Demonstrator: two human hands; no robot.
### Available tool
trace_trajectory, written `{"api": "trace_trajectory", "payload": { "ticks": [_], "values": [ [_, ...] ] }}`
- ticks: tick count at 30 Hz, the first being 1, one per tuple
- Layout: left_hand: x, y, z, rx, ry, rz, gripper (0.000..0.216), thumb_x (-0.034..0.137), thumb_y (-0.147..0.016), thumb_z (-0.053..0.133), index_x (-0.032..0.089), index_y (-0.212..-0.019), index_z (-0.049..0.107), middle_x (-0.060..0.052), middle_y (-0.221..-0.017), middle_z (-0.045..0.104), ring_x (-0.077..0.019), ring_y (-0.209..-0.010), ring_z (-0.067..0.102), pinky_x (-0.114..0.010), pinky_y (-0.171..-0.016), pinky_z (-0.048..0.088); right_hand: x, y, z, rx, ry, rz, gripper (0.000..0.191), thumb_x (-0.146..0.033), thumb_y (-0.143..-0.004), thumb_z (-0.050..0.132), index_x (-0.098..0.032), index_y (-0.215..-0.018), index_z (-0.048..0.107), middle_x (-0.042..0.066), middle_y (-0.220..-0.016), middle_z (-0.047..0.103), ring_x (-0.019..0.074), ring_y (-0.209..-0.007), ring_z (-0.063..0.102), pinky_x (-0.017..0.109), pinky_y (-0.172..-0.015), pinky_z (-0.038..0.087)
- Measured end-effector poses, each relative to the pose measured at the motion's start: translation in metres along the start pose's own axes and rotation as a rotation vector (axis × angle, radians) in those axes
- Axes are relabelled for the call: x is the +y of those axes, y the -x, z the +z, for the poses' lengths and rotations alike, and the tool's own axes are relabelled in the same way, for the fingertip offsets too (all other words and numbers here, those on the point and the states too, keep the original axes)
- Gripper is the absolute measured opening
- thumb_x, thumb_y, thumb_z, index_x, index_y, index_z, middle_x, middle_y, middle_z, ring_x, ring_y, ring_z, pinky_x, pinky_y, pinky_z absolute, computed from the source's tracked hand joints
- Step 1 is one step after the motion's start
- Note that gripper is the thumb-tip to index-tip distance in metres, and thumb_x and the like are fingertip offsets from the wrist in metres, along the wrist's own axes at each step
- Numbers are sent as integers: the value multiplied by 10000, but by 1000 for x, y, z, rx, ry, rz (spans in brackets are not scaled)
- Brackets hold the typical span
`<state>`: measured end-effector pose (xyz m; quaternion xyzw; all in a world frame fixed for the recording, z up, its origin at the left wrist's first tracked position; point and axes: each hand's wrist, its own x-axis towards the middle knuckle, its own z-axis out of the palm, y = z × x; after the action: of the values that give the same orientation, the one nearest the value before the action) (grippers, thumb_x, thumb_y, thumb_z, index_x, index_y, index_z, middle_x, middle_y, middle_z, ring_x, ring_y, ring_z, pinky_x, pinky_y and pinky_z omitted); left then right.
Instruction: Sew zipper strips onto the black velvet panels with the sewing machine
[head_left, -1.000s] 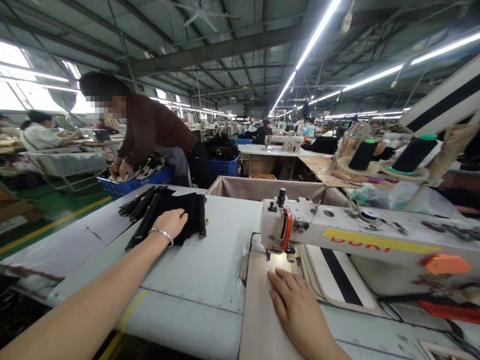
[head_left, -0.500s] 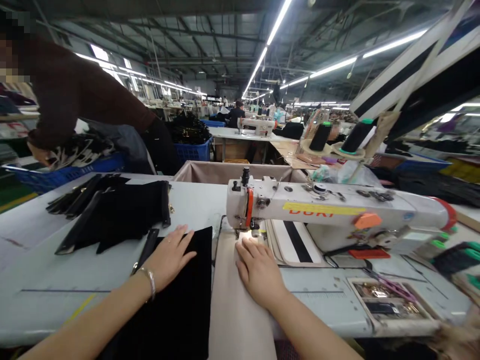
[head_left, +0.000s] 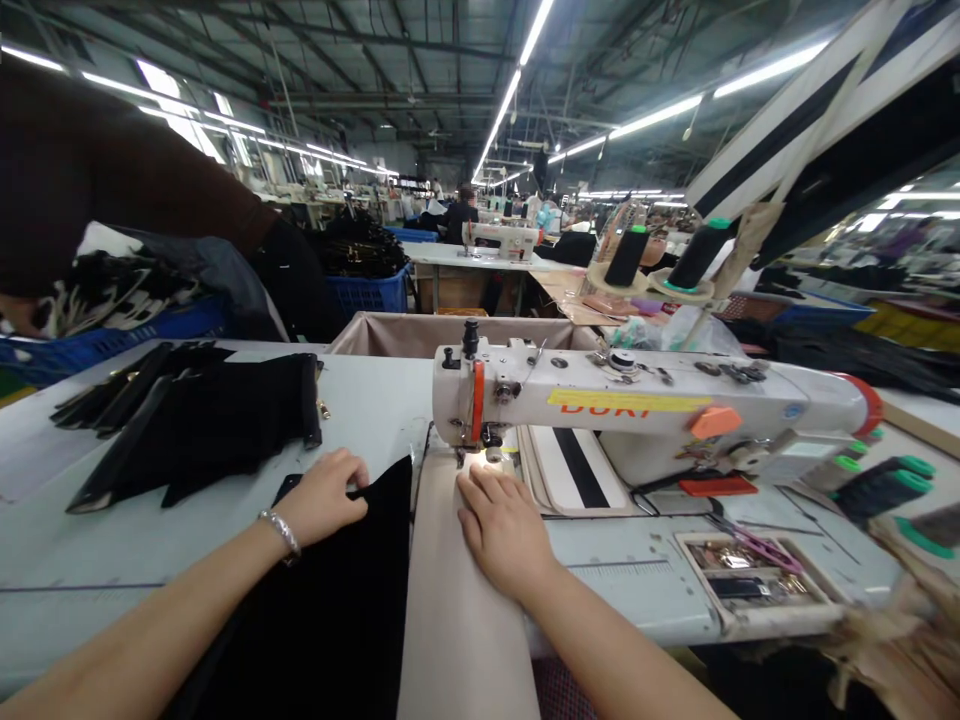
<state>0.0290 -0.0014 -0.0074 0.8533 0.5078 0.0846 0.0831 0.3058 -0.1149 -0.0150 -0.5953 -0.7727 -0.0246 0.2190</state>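
Within the last second the left hand (head_left: 321, 500) has left the stack of black pieces (head_left: 225, 410) at the left of the frame, and a black panel (head_left: 337, 620) has come with it to the lower centre. The panel now lies right beside the pale strip (head_left: 457, 640), its upper corner slightly raised near the strip's edge. Since the previous view, the left fingers have gone from spread flat on the panel to curled at its upper part, with the thumb apart from them; whether that grip is pinching cloth cannot be told.

The right hand (head_left: 506, 530) stays palm down on the strip, its grip loose with fingers extended and closing on nothing, the tips just before the lit needle area of the sewing machine (head_left: 637, 385). The whole view has swung rightward, bringing the parts tray (head_left: 757, 580) into the lower right of the frame.

The change seems to mean that fetching is done and both pieces are together on the bench (head_left: 375, 390), with the panel's placing against the strip apparently in hand.
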Motion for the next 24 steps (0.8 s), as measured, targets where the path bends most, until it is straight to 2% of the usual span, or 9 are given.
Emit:
{"api": "trace_trajectory", "payload": {
  "ticks": [3,5,7,9,12,14,16,20,24],
  "values": [
    [11,11,-10,-53,-1,-5,177,111,-644,492,213,-779,440,0,-768,531,-198,-711,525,-301,-647,353,0,1,0,2,1,-7,422,-300,-976,511,-264,-1395,482,58,-1420,501,243,-1321,415,432,-1107,321],
    [11,25,-29,-90,39,-38,180,122,-708,469,219,-855,429,29,-718,518,-175,-629,502,-286,-614,330,0,1,0,6,-2,-8,421,-301,-977,508,-263,-1396,482,58,-1417,505,243,-1317,420,430,-1105,326],
    [8,40,-58,-60,131,-77,72,231,-838,457,222,-906,437,40,-730,523,-164,-654,512,-263,-638,357,0,1,1,16,-3,-6,413,-299,-979,505,-264,-1390,490,61,-1409,513,243,-1309,430,432,-1106,326],
    [9,46,-86,45,217,-104,188,393,-941,389,223,-903,459,44,-752,520,-157,-709,516,-239,-671,384,1,1,2,25,0,-5,407,-295,-978,505,-265,-1384,498,64,-1402,520,245,-1305,437,435,-1106,327],
    [28,32,-101,110,260,-72,342,509,-972,333,225,-873,496,42,-728,516,-154,-693,508,-237,-657,395,1,0,3,26,1,-5,410,-289,-976,504,-264,-1386,496,67,-1404,518,247,-1303,440,437,-1104,331],
    [49,10,-82,30,271,10,316,486,-965,368,224,-873,519,30,-742,562,-165,-690,537,-257,-658,412,1,0,2,19,-3,-7,410,-282,-977,499,-263,-1386,494,66,-1403,518,246,-1304,437,435,-1107,327],
    [70,-14,-48,-48,281,98,234,400,-950,411,223,-876,543,10,-802,625,-181,-748,591,-272,-690,439,0,0,1,8,-11,-7,412,-276,-977,493,-261,-1389,487,63,-1403,517,248,-1305,433,435,-1108,325],
    [91,-46,15,-13,207,111,158,285,-916,454,208,-828,559,-63,-882,647,-231,-834,625,-322,-742,452,0,-1,1,-1,-30,16,420,-238,-966,482,-214,-1385,478,75,-1402,516,250,-1298,431,428,-1117,314],
    [90,-51,29,47,170,57,165,307,-945,435,205,-891,553,-88,-911,629,-249,-823,629,-350,-729,443,1,-2,1,-6,-32,27,429,-206,-951,475,-216,-1380,484,83,-1389,520,252,-1279,443,425,-1102,328]
  ]
}}
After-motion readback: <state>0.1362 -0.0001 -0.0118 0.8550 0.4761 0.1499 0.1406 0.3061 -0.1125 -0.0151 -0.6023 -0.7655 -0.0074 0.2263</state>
